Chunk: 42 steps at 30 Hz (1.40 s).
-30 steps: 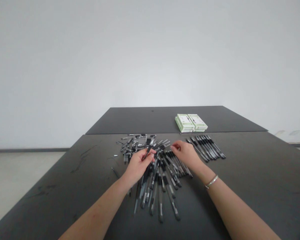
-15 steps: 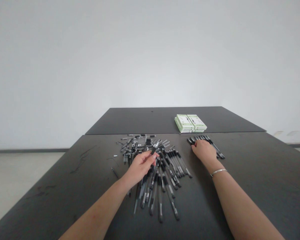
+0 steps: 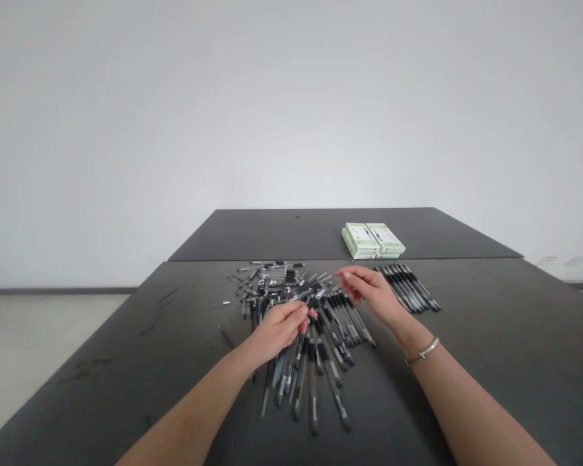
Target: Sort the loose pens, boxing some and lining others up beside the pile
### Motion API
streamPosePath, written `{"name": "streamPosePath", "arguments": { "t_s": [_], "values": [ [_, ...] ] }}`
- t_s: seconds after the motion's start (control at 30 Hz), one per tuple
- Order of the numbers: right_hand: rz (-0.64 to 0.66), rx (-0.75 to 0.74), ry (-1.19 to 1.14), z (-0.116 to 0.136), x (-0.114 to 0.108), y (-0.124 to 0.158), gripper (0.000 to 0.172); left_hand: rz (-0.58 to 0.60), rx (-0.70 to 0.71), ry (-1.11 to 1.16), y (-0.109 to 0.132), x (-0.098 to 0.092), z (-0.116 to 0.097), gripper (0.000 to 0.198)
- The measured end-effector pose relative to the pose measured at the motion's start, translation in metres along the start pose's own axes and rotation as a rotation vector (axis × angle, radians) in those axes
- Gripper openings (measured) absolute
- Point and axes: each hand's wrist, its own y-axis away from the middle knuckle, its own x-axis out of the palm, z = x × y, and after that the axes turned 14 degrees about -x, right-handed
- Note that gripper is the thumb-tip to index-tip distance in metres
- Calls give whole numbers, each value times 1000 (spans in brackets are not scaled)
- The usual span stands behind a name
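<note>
Now the right hand [image 3: 369,291] has lifted off the neat row of black gel pens [image 3: 408,287] at its three o'clock, fingers narrowly pinched on nothing. The left hand [image 3: 278,328], curled above the loose pens [image 3: 315,369], perhaps grips one.

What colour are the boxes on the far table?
The boxes: pale green and white, in the head view.

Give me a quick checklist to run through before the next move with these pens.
Right hand empty: ok, no pen visible in it.
Left hand holding a pen: cannot tell, its fingers hide what's there.
Neat row of pens lying side by side: ok.
Loose pen parts separate from the fan of pens: not ok, they run together.
Two green-and-white boxes lying apart from the pens: ok.
</note>
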Motion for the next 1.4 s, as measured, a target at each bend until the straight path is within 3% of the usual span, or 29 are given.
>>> {"name": "streamPosePath", "arguments": {
  "t_s": [0.1, 0.3, 0.53, 0.6, 0.9, 1.07, 1.17, 1.23, 1.3, 1.4],
  "values": [
    [95, -47, -346, 12, 17, 7, 33, -10, 12, -36, -2, 0, 2, 38],
    [112, -35, -432, 17, 28, 12, 28, -29, 45, -108, -4, -2, 4, 38],
    [-143, -20, -447, 5, 21, 5, 20, 35, 30, -162, -4, -8, 6, 34],
    [-160, 11, -476, 4, 20, 4, 20, 55, 4, -158, -4, -7, 8, 34],
    [67, 18, -511, 7, 47, 11, 27, 28, 31, -152, -6, -3, 9, 24],
    [95, 46, -505, 12, 47, 9, 29, 21, 26, -127, -6, -3, 10, 30],
    [-22, 19, -305, 9, 24, 4, 29, -116, 72, -62, -9, -6, 10, 36],
    [-124, -17, -15, 2, 2, 0, 26, -222, 129, -12, -11, -9, 9, 34],
    [-100, -34, 372, -6, -19, -2, 21, -306, 167, 23, -13, -13, 8, 31],
    [35, 84, 855, -18, -40, -3, 21, -386, 189, 63, -14, -16, 6, 28]
  ]
}}
